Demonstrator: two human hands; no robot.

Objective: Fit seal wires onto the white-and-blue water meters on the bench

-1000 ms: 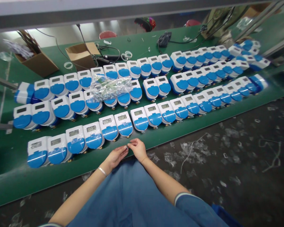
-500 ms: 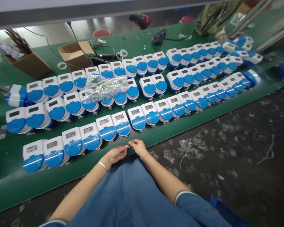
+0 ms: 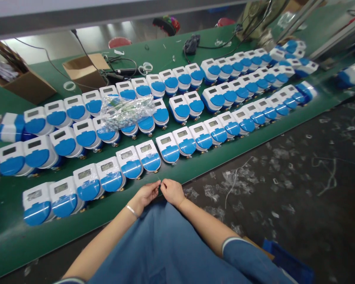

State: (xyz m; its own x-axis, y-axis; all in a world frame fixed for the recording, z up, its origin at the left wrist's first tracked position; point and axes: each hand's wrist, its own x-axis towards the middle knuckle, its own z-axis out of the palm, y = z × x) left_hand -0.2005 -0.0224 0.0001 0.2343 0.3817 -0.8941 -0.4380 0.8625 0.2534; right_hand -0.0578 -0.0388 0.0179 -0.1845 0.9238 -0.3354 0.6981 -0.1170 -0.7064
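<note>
I have the left hand (image 3: 148, 193) and right hand (image 3: 171, 192) pinched closed, fingertips meeting on a tiny sliver (image 3: 159, 179) — too small to identify — above the green table's (image 3: 192, 174) near margin. Light, steady pressure suits it, I judge, clear of the blue-lidded unit (image 3: 150, 161) just beyond.

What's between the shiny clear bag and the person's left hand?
In the head view: first, ends of middle-row blue-and-white devices poking out below the clear bag, then front-row devices, then green tabletop before the left hand.
</note>
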